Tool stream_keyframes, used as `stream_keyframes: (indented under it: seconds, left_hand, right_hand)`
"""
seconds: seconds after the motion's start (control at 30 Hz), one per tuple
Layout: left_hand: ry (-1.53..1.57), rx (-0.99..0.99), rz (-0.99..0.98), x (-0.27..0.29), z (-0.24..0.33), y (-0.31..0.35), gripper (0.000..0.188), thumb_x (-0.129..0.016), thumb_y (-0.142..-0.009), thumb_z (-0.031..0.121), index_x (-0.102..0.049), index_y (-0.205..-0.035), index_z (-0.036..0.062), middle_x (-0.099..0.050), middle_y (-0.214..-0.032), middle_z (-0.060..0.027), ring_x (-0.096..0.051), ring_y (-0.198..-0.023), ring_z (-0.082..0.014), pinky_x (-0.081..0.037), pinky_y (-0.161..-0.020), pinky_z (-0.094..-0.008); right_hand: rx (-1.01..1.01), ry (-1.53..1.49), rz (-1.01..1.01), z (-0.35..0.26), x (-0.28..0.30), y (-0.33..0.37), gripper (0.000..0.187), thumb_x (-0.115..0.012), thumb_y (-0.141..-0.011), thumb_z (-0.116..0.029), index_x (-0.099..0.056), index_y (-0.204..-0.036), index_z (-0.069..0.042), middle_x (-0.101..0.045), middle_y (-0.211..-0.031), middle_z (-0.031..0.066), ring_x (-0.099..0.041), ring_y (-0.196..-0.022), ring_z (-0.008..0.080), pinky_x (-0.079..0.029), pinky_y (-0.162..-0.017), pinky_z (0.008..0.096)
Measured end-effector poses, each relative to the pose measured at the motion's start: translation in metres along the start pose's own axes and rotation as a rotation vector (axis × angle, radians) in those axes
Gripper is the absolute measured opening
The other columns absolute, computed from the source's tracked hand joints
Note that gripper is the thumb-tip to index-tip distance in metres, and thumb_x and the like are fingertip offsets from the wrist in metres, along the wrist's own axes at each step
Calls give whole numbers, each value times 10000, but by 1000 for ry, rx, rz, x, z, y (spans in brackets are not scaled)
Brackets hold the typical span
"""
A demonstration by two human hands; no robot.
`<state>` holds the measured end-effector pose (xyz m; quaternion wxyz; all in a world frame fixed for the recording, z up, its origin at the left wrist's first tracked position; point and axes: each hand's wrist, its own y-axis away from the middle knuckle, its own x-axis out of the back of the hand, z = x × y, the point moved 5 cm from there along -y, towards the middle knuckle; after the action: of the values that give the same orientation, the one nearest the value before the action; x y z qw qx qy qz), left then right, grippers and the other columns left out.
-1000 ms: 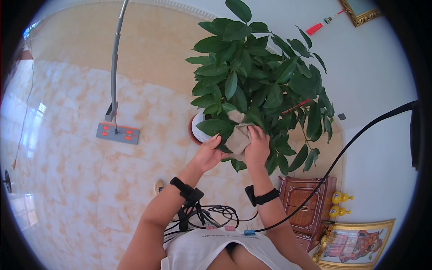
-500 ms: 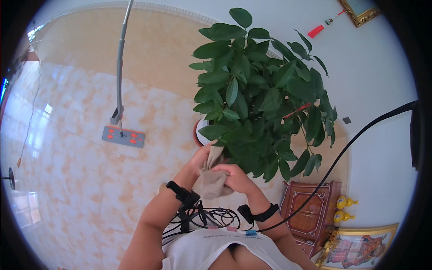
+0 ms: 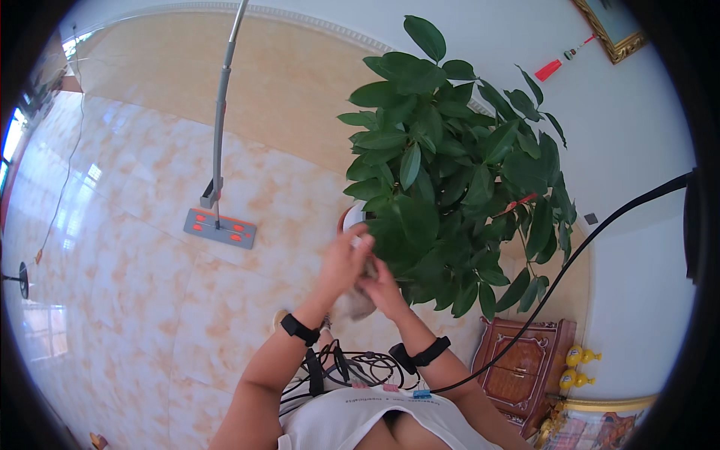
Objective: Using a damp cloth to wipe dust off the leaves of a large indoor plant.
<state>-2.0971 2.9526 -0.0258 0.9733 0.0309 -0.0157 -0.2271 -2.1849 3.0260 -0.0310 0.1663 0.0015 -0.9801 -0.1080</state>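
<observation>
Both hands meet just in front of the potted plant (image 3: pixel 450 172): the left hand (image 3: pixel 343 262) and right hand (image 3: pixel 382 289) hold a pale cloth (image 3: pixel 354 304) bunched between them. A grey mop (image 3: pixel 220 225) stands far left; a red tassel (image 3: pixel 550 70) hangs on the far right wall.

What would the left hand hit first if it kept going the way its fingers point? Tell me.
Most likely the potted plant's leaves. The left hand points up and right, toward the foliage just beyond its fingertips, with the white pot rim close by. Depth is hard to judge.
</observation>
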Motion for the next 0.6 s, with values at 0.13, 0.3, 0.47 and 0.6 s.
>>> stream_keyframes:
  seconds: [0.13, 0.3, 0.47, 0.6]
  left_hand:
    - [356, 167, 391, 36, -73, -26, 387, -485, -799, 342, -465, -1068, 65, -512, -911, -58, -480, -823, -165, -380, -716, -284]
    - [1041, 569, 20, -41, -137, -48, 466, -518, -771, 367, -380, -1128, 102, -476, -972, -61, -450, -937, -201, -384, -781, -330]
    - [1255, 481, -145, -75, -138, -56, 294, -417, -837, 302, -453, -1023, 77, -533, -943, -57, -496, -870, -195, -380, -807, -349]
    - [1308, 447, -230, -68, -102, -33, 282, -382, -854, 287, -452, -1025, 73, -549, -975, -67, -499, -895, -199, -382, -816, -342]
  right_hand:
    - [-117, -342, 486, -13, 33, -4, 383, -501, -752, -88, -399, -1107, 14, -507, -991, 82, -469, -892, 152, -371, -784, 265]
    - [-12, -234, 723, 12, 55, -16, 382, -490, -768, -70, -387, -1130, 0, -479, -1063, 70, -440, -964, 131, -347, -831, 258]
    - [84, -75, 915, 26, 69, -14, 374, -505, -784, -145, -403, -1101, 26, -453, -1120, 150, -432, -1017, 252, -311, -874, 320]
    - [-173, 309, 628, 46, 75, -9, 436, -509, -781, -175, -367, -1159, -10, -413, -1176, 159, -398, -1070, 285, -299, -892, 337]
